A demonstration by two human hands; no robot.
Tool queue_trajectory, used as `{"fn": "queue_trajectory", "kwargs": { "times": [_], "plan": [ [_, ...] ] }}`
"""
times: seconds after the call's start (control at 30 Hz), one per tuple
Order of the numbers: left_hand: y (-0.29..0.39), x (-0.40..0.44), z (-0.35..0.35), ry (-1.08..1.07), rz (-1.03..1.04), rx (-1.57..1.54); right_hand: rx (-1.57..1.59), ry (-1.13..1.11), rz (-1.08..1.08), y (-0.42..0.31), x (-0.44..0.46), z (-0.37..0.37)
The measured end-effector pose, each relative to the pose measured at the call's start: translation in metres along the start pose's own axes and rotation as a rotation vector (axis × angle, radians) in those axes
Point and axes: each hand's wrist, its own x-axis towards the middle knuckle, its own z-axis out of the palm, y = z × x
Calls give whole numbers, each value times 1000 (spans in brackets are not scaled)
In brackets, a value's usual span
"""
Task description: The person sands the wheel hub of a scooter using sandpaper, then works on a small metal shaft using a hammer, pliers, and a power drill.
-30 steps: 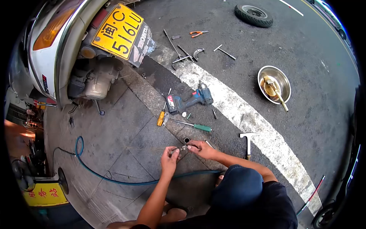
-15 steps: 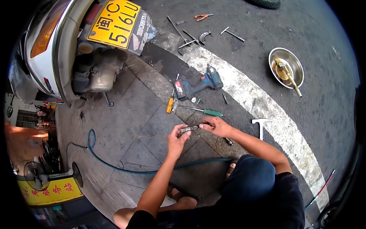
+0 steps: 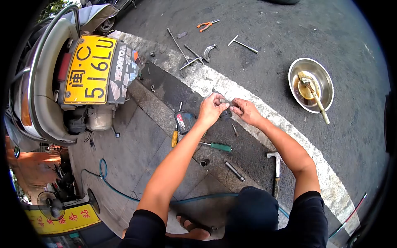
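Observation:
My left hand (image 3: 211, 109) has its thumb and fingers pinched on a small grey metal part (image 3: 223, 101). My right hand (image 3: 245, 111) meets it from the other side, fingertips closed at the part's end. Both hands are over the cordless impact driver (image 3: 185, 122), whose battery end shows while its body is mostly hidden beneath them. Closer to me on the paving are a short round metal sleeve (image 3: 204, 162) and a dark metal bar (image 3: 235, 171). A green-handled screwdriver (image 3: 221, 146) lies just below the hands, a yellow-handled one (image 3: 175, 138) to its left.
At left stands a scooter with a yellow plate (image 3: 90, 68). A steel bowl (image 3: 294, 76) with a brush in brown liquid sits at right. A hammer (image 3: 276, 171), T-handle wrenches (image 3: 244, 44) and orange pliers (image 3: 208, 25) lie around. A blue hose (image 3: 120, 192) crosses the paving.
Both hands have moved forward, away from my body, to above the impact driver. The metal sleeve and the whole dark bar now show on the ground. My view has shifted too.

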Motion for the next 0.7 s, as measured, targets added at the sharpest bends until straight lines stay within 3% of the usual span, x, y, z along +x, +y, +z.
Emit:
{"fn": "queue_trajectory", "kwargs": {
  "times": [0.07, 0.1, 0.33, 0.43, 0.7],
  "plan": [
    [1, 23, 6, -34, -14, 6, -187, 148, -235, 18, 14, -15],
    [4, 33, 8, -36, -51, 15, -305, 32, -157, 18, 21, -33],
    [25, 105, 34, -64, -19, 354, -411, -65, -208, 79, 61, -45],
    [8, 149, 51, -145, 37, 314, -444, 135, -174, 102, 70, -35],
    [15, 181, 49, -468, 46, 283, -376, 107, -44, 100, 71, -43]
  ]
}}
